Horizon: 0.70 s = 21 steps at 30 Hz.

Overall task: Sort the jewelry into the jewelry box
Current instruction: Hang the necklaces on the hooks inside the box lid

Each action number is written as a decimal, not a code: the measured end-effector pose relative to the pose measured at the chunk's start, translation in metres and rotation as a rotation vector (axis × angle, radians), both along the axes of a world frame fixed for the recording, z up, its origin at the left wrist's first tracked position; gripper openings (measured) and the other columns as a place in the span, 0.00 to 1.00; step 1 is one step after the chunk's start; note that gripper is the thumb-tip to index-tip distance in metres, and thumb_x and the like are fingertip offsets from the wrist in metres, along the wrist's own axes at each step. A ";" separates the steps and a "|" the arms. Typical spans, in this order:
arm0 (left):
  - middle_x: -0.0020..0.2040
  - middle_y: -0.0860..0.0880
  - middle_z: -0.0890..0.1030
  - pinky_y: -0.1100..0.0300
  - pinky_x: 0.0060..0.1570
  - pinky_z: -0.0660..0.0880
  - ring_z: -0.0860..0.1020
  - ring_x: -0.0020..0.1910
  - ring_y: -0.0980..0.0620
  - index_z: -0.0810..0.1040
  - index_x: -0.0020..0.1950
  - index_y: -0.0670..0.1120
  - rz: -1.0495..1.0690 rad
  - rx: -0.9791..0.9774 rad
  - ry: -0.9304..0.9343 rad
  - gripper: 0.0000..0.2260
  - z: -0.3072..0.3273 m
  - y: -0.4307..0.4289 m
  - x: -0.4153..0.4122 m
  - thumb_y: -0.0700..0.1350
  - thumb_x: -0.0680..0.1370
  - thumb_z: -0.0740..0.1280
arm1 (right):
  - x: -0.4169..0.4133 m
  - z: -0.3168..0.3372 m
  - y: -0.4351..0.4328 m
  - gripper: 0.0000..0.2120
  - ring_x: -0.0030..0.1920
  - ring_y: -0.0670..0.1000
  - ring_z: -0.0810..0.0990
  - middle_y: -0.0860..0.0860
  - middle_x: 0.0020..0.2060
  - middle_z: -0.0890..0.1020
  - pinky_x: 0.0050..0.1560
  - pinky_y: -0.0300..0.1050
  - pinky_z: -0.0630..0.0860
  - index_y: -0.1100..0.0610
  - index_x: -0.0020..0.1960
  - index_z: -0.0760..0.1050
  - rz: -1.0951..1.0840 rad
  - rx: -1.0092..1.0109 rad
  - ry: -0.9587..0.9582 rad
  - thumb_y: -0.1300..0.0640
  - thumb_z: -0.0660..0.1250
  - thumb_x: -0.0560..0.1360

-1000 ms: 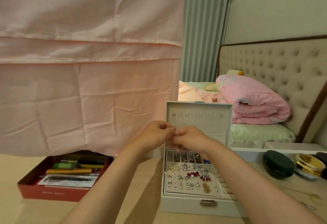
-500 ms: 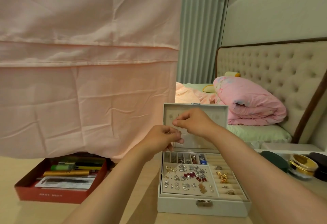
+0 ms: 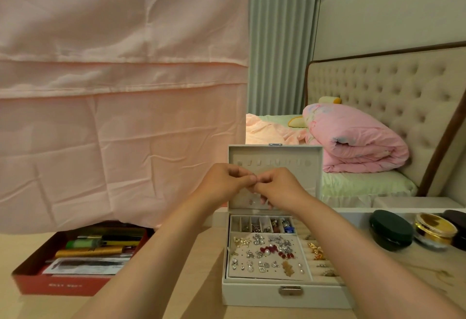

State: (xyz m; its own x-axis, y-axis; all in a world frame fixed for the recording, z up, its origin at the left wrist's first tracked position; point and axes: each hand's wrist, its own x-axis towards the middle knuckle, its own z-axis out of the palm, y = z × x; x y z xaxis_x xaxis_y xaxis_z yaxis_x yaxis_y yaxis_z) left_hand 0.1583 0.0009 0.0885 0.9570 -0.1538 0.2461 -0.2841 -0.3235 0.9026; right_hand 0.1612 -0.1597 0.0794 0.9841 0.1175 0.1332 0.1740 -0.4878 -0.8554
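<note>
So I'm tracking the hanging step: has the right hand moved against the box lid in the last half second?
Yes. The right hand has dropped: it covered the lid's hook row before, and now it sits below that row.

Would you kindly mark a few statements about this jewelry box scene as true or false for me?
1. The jewelry box has its lid standing open. True.
2. Both hands lie flat on the table. False: the left hand and right hand meet fingertip to fingertip in front of the lid, pinching something tiny that is hidden between them.
3. The red box sits right of the jewelry box. False: it sits to its left.
4. A gold-lidded jar stands beside a dark round container. True.
</note>
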 end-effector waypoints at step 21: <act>0.60 0.46 0.71 0.54 0.37 0.66 0.78 0.47 0.44 0.72 0.66 0.46 0.207 1.158 -0.306 0.15 -0.044 -0.009 0.011 0.46 0.80 0.62 | 0.044 -0.001 0.003 0.06 0.23 0.49 0.81 0.45 0.33 0.86 0.43 0.49 0.84 0.49 0.39 0.84 -0.143 -0.180 -0.172 0.54 0.73 0.75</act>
